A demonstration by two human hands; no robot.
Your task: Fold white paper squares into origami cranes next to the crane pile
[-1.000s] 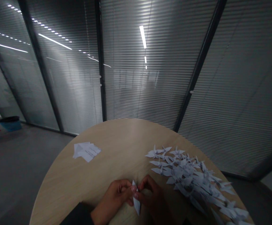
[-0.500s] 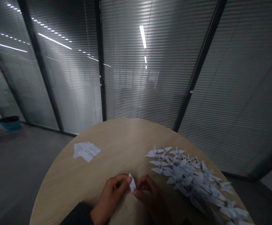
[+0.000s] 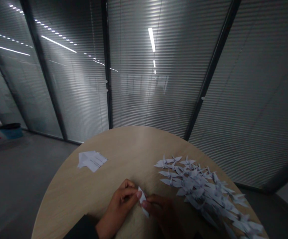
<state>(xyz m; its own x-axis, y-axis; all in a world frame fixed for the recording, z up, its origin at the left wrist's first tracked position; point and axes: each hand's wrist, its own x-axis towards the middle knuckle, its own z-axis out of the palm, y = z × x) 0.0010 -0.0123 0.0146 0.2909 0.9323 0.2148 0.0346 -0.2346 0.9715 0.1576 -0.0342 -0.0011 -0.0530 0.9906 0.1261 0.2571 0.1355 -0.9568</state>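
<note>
A small piece of folded white paper (image 3: pixel 143 199), narrow and pointed at its upper end, is held between my two hands just above the near part of the table. My left hand (image 3: pixel 122 203) pinches its left edge between thumb and fingers. From the other side, my right hand (image 3: pixel 160 208) grips the paper's lower right part, its thumb and index finger closed on it. My fingertips cover some of the folds. To the right of my right hand lies a heap of folded paper cranes (image 3: pixel 198 182), several of them overlapping.
The round wooden table (image 3: pixel 134 142) fills the lower middle. A few flat paper sheets (image 3: pixel 92 160), one with printed lines, lie at its left. Behind stands a glass partition with blinds (image 3: pixel 153 99). A blue bucket (image 3: pixel 11 131) stands on the floor at far left.
Both hands and the folded paper have shifted slightly right and down. My right hand's fingers, earlier curled up higher, now lie lower and flatter against the paper.
</note>
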